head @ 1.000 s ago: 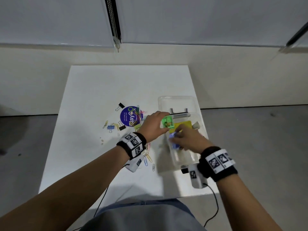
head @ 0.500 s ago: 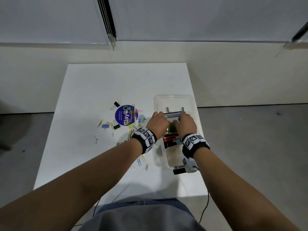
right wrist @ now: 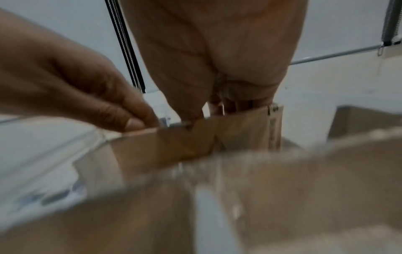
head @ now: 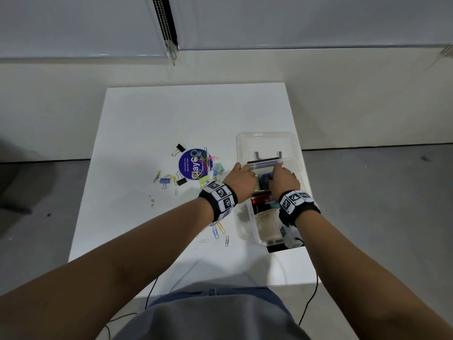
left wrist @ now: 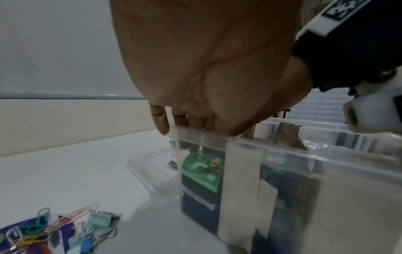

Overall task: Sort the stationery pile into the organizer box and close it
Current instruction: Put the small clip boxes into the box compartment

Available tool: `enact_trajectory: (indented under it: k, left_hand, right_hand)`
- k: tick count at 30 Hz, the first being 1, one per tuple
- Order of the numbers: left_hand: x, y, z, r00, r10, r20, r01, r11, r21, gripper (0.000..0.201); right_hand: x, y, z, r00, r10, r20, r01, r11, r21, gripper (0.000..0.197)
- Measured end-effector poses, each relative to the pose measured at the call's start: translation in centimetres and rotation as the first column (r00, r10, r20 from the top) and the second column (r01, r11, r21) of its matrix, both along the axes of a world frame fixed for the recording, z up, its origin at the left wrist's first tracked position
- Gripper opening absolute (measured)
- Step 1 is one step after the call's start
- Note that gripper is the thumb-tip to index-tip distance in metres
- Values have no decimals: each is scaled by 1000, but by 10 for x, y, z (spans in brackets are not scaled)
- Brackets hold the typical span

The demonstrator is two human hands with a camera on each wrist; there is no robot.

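The clear organizer box (head: 245,224) stands at the table's right edge, open, with cardboard dividers inside. Both hands are at its far end. My left hand (head: 241,179) hooks its fingers over the far left corner of the rim (left wrist: 282,146) and pinches the top edge of a brown cardboard divider (right wrist: 239,130). My right hand (head: 284,179) grips the same divider from the other side. A green translucent item (left wrist: 201,173) lies in the far compartment under the left fingers, beside a blue one (head: 266,179). The fingertips are hidden in the head view.
The clear lid (head: 264,143) lies flat just beyond the box. Left of the box sits the pile: a round purple sticker (head: 193,165), binder clips (head: 165,181) and coloured paper clips (head: 217,229). The table ends close to the box's right side.
Both hands have moved from the middle of the box to its far end. The green item that the left hand held now lies inside the box.
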State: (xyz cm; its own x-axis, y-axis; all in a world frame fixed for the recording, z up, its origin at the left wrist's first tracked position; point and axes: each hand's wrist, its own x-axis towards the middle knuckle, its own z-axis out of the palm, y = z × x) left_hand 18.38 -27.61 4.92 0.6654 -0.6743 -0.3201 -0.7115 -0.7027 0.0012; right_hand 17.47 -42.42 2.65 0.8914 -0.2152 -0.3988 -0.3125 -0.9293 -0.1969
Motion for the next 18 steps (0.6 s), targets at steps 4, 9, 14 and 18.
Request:
enact_trajectory:
  k: [4,9,14,18]
  left_hand:
    - [4,22,-1,998,23,-61,-41,948,-315,28]
    - [23,114,-27,853,466,-233,-511,659,-552,28]
    - [35,188,-75,765,609,-208,-640,753,-150,31]
    - [30,201,-101,818,560,-132,-573,813,-102,36]
  right_hand:
    - [15,3,31,999,-31,31,31,999,10,22]
    - [27,75,73,953,-6,302,-76,963,260,13]
    - [43,168,19,996,59,67,-78,938,338,29]
    - [52,175,-32,998,-5,-60,16,983,181,41]
